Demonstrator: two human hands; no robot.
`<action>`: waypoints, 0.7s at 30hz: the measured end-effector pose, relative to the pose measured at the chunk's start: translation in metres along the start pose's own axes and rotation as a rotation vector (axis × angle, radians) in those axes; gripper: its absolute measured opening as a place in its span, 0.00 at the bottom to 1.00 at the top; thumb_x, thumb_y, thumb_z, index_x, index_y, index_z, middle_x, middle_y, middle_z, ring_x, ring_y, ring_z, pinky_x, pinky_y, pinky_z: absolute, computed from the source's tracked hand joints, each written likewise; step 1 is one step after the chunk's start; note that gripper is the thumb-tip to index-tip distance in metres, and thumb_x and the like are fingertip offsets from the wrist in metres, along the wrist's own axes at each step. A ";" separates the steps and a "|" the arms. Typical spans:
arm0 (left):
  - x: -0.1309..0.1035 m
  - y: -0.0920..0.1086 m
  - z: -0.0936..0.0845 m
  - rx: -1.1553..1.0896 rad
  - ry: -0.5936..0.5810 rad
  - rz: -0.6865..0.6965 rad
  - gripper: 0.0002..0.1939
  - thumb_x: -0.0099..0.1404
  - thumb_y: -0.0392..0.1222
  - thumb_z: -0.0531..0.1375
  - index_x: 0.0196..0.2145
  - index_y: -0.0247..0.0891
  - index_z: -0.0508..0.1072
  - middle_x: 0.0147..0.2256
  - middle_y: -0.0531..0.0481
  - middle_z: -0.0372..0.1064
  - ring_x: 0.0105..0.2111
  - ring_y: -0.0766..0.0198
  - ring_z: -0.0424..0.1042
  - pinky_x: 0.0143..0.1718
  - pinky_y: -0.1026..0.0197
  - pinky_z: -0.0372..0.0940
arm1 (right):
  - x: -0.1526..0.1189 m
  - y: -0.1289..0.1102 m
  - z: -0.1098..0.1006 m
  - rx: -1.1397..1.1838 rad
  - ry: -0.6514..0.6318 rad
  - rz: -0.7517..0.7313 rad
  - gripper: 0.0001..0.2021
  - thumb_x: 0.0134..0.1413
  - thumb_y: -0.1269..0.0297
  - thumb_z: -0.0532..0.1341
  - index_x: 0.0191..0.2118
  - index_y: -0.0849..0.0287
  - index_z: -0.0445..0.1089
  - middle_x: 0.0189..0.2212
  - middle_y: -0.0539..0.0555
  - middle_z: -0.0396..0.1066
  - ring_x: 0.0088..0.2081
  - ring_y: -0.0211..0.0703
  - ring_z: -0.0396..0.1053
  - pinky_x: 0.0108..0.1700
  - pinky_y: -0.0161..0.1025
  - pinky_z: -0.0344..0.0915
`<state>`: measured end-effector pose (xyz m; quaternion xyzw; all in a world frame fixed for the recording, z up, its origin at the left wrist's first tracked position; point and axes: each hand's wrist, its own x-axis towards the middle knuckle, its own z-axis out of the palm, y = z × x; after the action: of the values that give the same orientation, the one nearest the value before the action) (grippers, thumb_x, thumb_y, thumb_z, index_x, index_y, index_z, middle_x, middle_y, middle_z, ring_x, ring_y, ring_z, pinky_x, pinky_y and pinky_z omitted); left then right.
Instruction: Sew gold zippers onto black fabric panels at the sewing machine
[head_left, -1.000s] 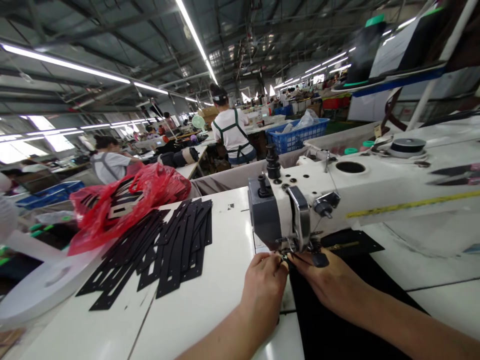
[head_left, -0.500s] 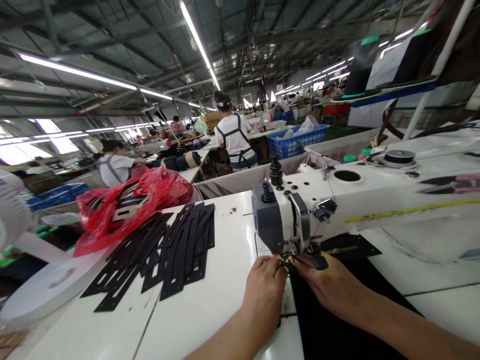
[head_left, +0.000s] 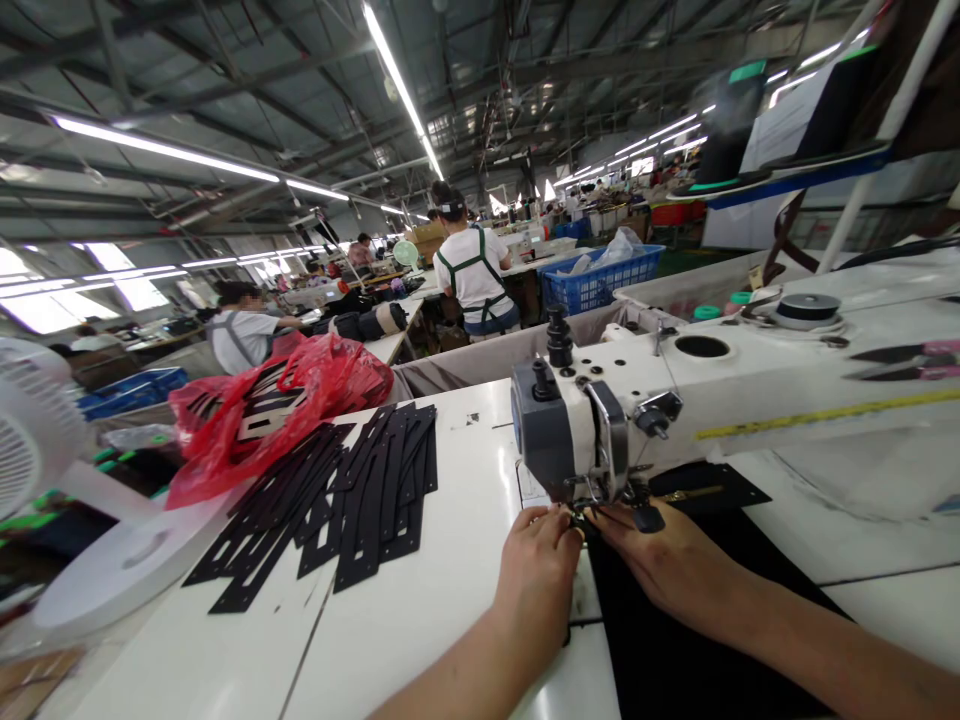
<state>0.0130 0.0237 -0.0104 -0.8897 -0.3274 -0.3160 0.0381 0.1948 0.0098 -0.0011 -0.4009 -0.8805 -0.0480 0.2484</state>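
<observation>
A white and grey sewing machine stands before me, its presser foot low over the work. Right beside the foot, my left hand has its fingers closed, pinching the edge of a black fabric piece. My right hand grips the same fabric from the other side of the foot, partly hidden by the machine's parts. From under my right forearm the fabric spreads down to the bottom of the view. A gold-coloured zipper shows on black material behind my right hand.
Flat black strips with slots lie fanned out left of the machine. Beyond them is a red plastic bag, beside a white fan. Pink-handled snips rest on the machine arm. Co-workers sit and stand farther back, near a blue basket.
The whole view has shifted slightly, so things appear a little farther right. Both hands stay at the presser foot, still holding the black fabric.
</observation>
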 end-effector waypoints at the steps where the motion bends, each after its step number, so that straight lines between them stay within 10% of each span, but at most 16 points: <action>1: 0.000 0.000 0.000 -0.001 0.001 0.003 0.06 0.62 0.30 0.53 0.31 0.34 0.70 0.35 0.45 0.72 0.35 0.59 0.71 0.41 0.53 0.67 | 0.000 -0.001 -0.001 0.003 0.004 -0.002 0.20 0.52 0.80 0.49 0.50 0.63 0.67 0.40 0.60 0.73 0.46 0.46 0.69 0.51 0.46 0.64; 21: 0.001 -0.004 0.006 0.063 0.049 0.056 0.06 0.63 0.29 0.54 0.30 0.33 0.70 0.33 0.44 0.72 0.33 0.58 0.72 0.38 0.53 0.68 | -0.003 -0.001 -0.008 0.253 0.189 0.257 0.11 0.58 0.71 0.47 0.34 0.59 0.66 0.31 0.57 0.72 0.36 0.45 0.70 0.39 0.40 0.66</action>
<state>0.0141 0.0292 -0.0156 -0.8888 -0.3113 -0.3261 0.0827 0.1987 0.0046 0.0050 -0.4692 -0.7938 0.0579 0.3825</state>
